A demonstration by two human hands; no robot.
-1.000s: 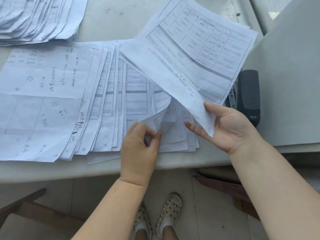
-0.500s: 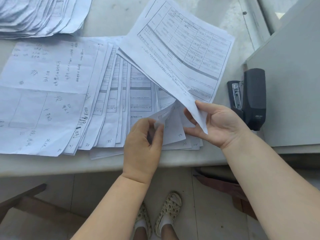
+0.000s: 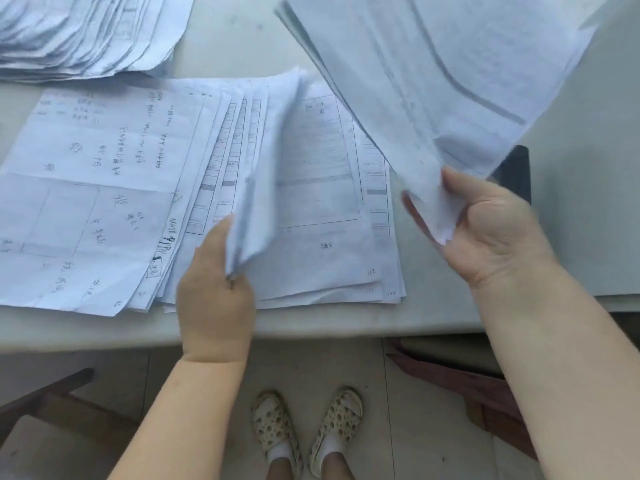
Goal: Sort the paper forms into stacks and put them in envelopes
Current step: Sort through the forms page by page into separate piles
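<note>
Left hand: the left hand (image 3: 214,299) is pinching the near corner of a few forms (image 3: 258,188), lifting them up off the fanned spread; the sheets are blurred.
Right hand: the right hand (image 3: 491,230) is gripping the near corner of a bundle of forms (image 3: 450,74), thumb on top and fingers (image 3: 415,209) curled beneath, holding it raised above the right part of the bench.
Fanned spread: the fanned forms (image 3: 329,202) are lying flat along the near edge of the bench (image 3: 346,323), overlapping one another leftward; printed tables are showing on the right ones, and small numbers are showing at their near corners.
Handwritten sheet: a handwritten sheet (image 3: 93,188) is lying on top at the left end of the spread, covered in pen notes and a ruled box.
Far pile: a thick, ragged pile of papers (image 3: 79,32) is sitting at the far left of the bench, apart from the spread.
Dark object: a dark object (image 3: 516,171) is peeking out from behind the raised bundle, just beyond the right hand; what it is, I cannot tell.
Below the bench: two feet in spotted slippers (image 3: 304,424) are standing on a tiled floor (image 3: 311,368).
</note>
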